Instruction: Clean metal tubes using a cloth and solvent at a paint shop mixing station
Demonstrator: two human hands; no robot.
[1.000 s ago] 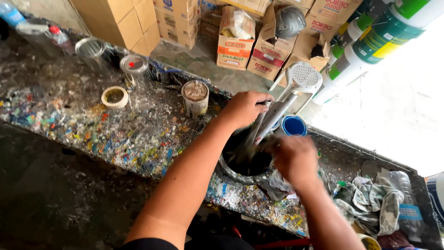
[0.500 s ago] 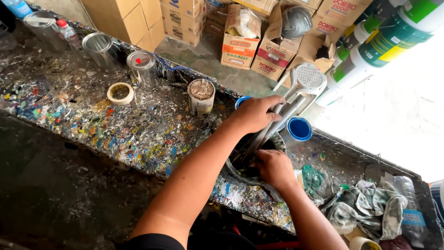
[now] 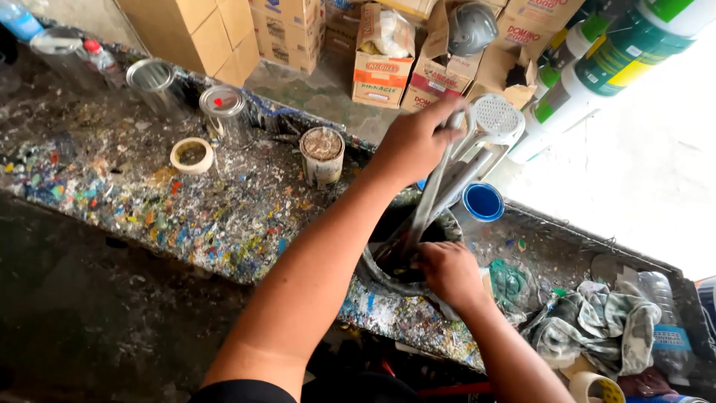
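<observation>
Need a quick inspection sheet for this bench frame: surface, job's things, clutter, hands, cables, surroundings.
Surface: workbench thickly crusted with multicoloured paint splatter.
Job's things: metal stirring rods stand slanted in a dark bucket set in the bench; round perforated metal head at the top.
Clutter: tape roll, two shiny tins, paint-crusted can, blue lid, stained rags, plastic bottles.
Hands: left hand grips the rods near the top; right hand at the bucket's rim, low on the rods, its fingers partly hidden.
Cables: nothing seen.
Surroundings: cardboard boxes on the floor; large green-and-white containers to the right.
</observation>
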